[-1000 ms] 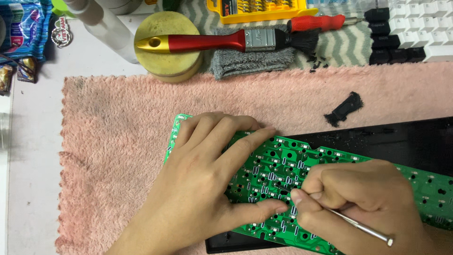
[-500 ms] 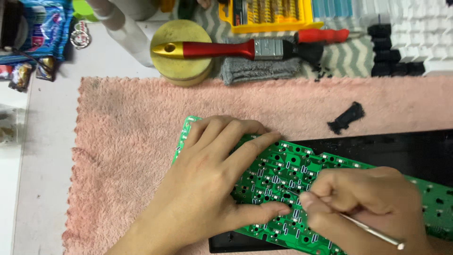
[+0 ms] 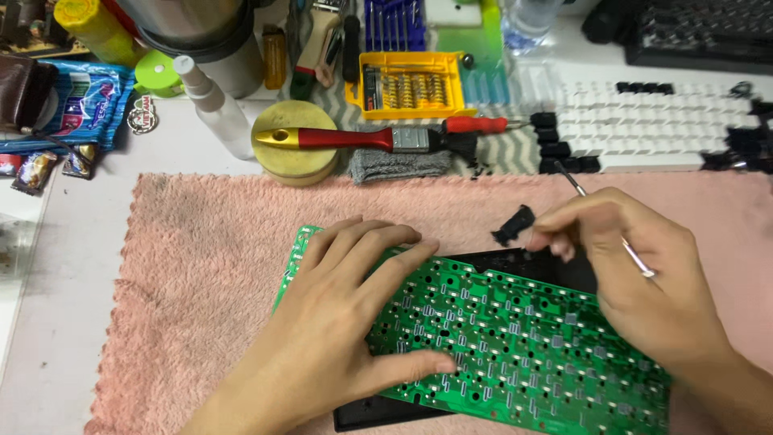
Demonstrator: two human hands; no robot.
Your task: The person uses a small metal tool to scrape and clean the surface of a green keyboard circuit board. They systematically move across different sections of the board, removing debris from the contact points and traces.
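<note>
A green circuit board (image 3: 515, 338) lies on a black keyboard case (image 3: 555, 266) over a pink towel (image 3: 201, 266). My left hand (image 3: 338, 330) lies flat on the board's left part, fingers spread, thumb on its lower edge. My right hand (image 3: 636, 274) is raised over the board's right side and holds a thin metal tool (image 3: 620, 238) between its fingers; its fingertips are close to a small black plastic part (image 3: 513, 225) lying on the towel.
Behind the towel: a red-handled brush (image 3: 362, 138) across a round yellow tin (image 3: 294, 145), a grey cloth (image 3: 398, 165), a yellow screwdriver-bit box (image 3: 411, 84), a white spray bottle (image 3: 213, 109), white and black keycaps (image 3: 644, 129), snack packets (image 3: 72, 101).
My right hand has lifted off the board's lower right and moved up toward the small black part, tool still in it. The view has tilted up. My left hand stays on the board.
</note>
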